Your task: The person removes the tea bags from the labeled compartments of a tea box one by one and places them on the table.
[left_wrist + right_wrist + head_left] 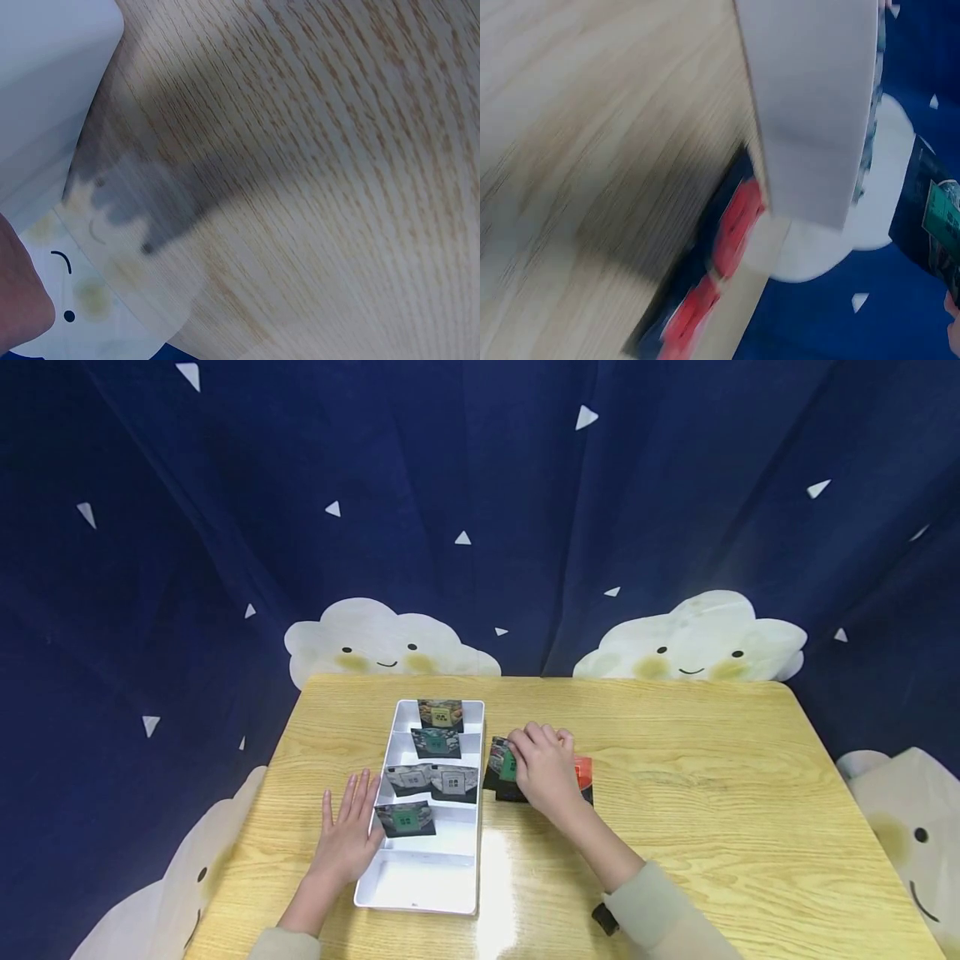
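Note:
A white divided tray (441,883) lies lengthwise on the table, with dark sachets in several of its compartments. My left hand (349,835) is at the tray's left side, fingers spread and straight, thumb right at the rim by a green-labelled sachet (406,820). In the left wrist view, part of that hand (21,296) shows beside the tray wall (49,97). To the right of the tray, my right hand (546,770) pinches a dark sachet (498,765) with a green label. The right wrist view shows this sachet (928,217) raised off the table, above red-labelled sachets (731,229).
Grey-labelled sachets (453,782) lie side by side in the tray's middle compartment. Farther back are a teal-labelled sachet (436,743) and a yellow-labelled sachet (441,714). A red-labelled sachet (584,770) lies on the wooden table (720,827). Dark blue curtain (517,460) surrounds the table.

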Demonstrator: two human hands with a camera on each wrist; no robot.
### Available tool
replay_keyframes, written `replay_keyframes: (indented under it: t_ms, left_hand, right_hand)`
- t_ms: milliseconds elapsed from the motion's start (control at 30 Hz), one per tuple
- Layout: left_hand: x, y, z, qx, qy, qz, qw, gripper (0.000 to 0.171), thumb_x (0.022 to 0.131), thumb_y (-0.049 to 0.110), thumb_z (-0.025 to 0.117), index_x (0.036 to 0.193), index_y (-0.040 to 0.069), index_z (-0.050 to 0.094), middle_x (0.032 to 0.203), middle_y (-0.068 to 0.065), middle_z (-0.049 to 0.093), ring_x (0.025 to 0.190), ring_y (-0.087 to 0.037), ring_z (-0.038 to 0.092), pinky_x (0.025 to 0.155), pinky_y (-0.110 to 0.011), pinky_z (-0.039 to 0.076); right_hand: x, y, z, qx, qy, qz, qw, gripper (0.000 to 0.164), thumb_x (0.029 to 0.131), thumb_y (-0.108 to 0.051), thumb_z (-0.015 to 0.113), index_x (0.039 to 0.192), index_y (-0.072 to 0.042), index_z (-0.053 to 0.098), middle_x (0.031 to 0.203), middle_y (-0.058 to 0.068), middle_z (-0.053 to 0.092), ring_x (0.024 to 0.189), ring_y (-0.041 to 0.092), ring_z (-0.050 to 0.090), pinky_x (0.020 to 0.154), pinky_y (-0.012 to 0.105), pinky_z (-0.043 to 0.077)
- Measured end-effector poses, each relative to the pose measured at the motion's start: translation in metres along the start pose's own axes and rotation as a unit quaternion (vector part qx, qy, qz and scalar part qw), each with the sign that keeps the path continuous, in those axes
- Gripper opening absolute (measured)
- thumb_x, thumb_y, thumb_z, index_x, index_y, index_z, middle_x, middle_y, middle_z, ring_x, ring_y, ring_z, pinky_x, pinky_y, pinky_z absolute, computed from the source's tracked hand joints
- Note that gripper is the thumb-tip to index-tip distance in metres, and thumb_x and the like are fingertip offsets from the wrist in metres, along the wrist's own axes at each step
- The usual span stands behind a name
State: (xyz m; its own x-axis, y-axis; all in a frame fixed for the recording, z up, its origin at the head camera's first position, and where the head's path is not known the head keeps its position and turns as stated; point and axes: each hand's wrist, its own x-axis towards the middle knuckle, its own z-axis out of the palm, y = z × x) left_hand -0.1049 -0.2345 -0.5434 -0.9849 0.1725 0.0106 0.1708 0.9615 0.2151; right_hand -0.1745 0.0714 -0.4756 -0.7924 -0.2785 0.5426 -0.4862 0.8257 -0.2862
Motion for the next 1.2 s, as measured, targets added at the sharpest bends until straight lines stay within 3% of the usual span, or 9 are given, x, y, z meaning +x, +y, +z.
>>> replay_keyframes:
  t_ms: [167, 433, 733, 933, 1200]
  left_hand:
    - [0.000, 0.000, -0.001, 0.005, -0.016, -0.007, 0.9998, 0.069, 0.087, 0.025, 0.044, 0.147, 0.008, 0.014, 0.153, -0.013, 0.006, 0.140, -0.024, -0.009, 0.108, -0.054, -0.009]
    - [0.001, 0.001, -0.002, 0.006, -0.010, -0.005, 0.9999, 0.069, 0.087, 0.025, 0.046, 0.146, 0.006, 0.016, 0.152, -0.015, 0.008, 0.139, -0.033, 0.005, 0.108, -0.055, -0.008]
    - [0.001, -0.001, 0.000, 0.007, -0.011, -0.005, 0.9999, 0.069, 0.087, 0.026, 0.045, 0.146, 0.007, 0.015, 0.153, -0.013, 0.007, 0.140, -0.030, 0.000, 0.108, -0.054, -0.009]
    - [0.000, -0.001, 0.000, 0.012, 0.008, 0.003, 0.9999, 0.068, 0.086, 0.025, 0.047, 0.145, 0.005, 0.019, 0.152, -0.015, 0.011, 0.138, -0.034, 0.008, 0.108, -0.056, -0.004]
    - [0.000, -0.002, 0.001, 0.011, 0.006, 0.006, 0.9999, 0.069, 0.086, 0.027, 0.047, 0.145, 0.006, 0.017, 0.152, -0.015, 0.011, 0.139, -0.032, 0.004, 0.108, -0.056, -0.006]
  right_hand:
    - [-0.005, 0.028, -0.006, -0.017, -0.019, 0.039, 0.999, 0.005, 0.088, -0.014, 0.056, 0.086, -0.015, 0.060, 0.079, 0.000, 0.051, 0.076, 0.022, 0.045, 0.078, 0.047, 0.030]
    - [-0.020, 0.072, -0.020, -0.042, -0.051, 0.086, 0.994, 0.008, 0.089, -0.015, 0.054, 0.087, -0.012, 0.061, 0.080, 0.003, 0.054, 0.076, 0.025, 0.045, 0.080, 0.051, 0.027]
    - [-0.048, 0.124, -0.023, -0.070, -0.082, 0.111, 0.988, 0.010, 0.088, -0.016, 0.053, 0.089, -0.011, 0.062, 0.080, 0.004, 0.055, 0.076, 0.026, 0.043, 0.079, 0.053, 0.025]
    - [-0.061, 0.145, -0.018, -0.080, -0.126, 0.126, 0.981, 0.014, 0.089, -0.017, 0.051, 0.093, -0.011, 0.063, 0.083, 0.005, 0.057, 0.079, 0.026, 0.044, 0.081, 0.055, 0.025]
    - [-0.075, 0.163, -0.005, -0.092, -0.165, 0.143, 0.972, 0.017, 0.091, -0.018, 0.047, 0.096, -0.010, 0.062, 0.089, 0.008, 0.059, 0.084, 0.029, 0.046, 0.084, 0.057, 0.025]
